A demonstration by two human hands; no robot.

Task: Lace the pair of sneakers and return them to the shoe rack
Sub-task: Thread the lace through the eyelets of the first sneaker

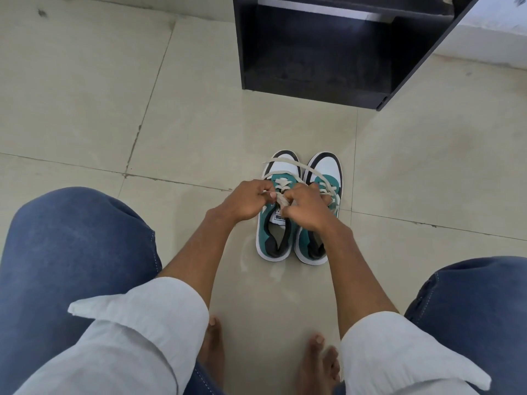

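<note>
Tiled floor (pixel 199 132) is seen from above; everything below is placed relative to the shoe rack (pixel 336 49). The rack, dark and open-fronted, is set at the top of the view, and its visible shelf is empty.

2 sneakers (pixel 296 212) are stood side by side on the floor, well in front of the rack, toes pointed toward it. Teal, white and black uppers are seen.

2 hands are held over the sneaker on the person's left. Left hand (pixel 246 202) is closed on the lace (pixel 281 198), pinched at the upper eyelets. Right hand (pixel 303 209) is likewise closed on the lace, on the side away from the left. Loose lace ends (pixel 299 166) are draped toward the rack across both toe caps.

Step judged in hand: lacing or tying at the top of the left sneaker. State of the right sneaker's lacing cannot be told; it is partly hidden.

Next move calls for the ends to be drawn snug and tied, then the other sneaker checked before both are carried to the rack.
</note>
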